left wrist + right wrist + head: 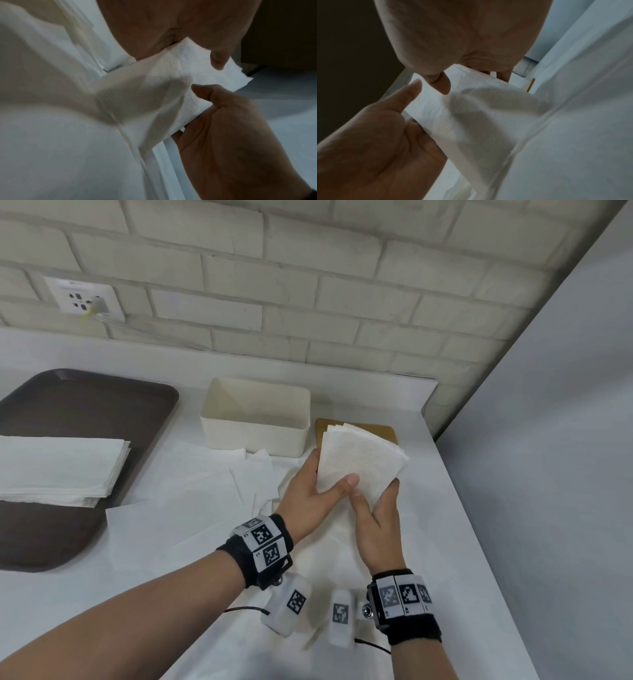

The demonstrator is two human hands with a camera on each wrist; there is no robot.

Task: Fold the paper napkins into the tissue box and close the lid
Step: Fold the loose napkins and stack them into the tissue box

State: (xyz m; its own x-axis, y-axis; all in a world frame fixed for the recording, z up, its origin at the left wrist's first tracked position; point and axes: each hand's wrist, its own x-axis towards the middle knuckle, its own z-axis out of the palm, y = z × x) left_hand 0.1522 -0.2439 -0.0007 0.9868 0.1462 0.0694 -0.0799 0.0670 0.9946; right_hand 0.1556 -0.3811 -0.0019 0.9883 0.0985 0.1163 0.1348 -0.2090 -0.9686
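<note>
A folded stack of white paper napkins (363, 458) is held tilted above the counter, just right of the open cream tissue box (255, 419). My left hand (334, 475) grips its left side, thumb on top and fingers beneath. My right hand (375, 494) pinches its near right edge. The wooden lid (387, 430) lies flat behind the stack, mostly hidden by it. In the left wrist view the napkins (180, 81) sit between my left hand (171, 33) and my right hand (231, 135). The right wrist view shows the napkins (471, 108) and the lid's edge (531, 83).
A dark brown tray (85, 405) at the left carries a stack of unfolded napkins (58, 470). Loose napkin sheets (205, 491) cover the counter under my arms. The counter's edge (479, 525) runs along the right, and a brick wall with a socket (85, 299) stands behind.
</note>
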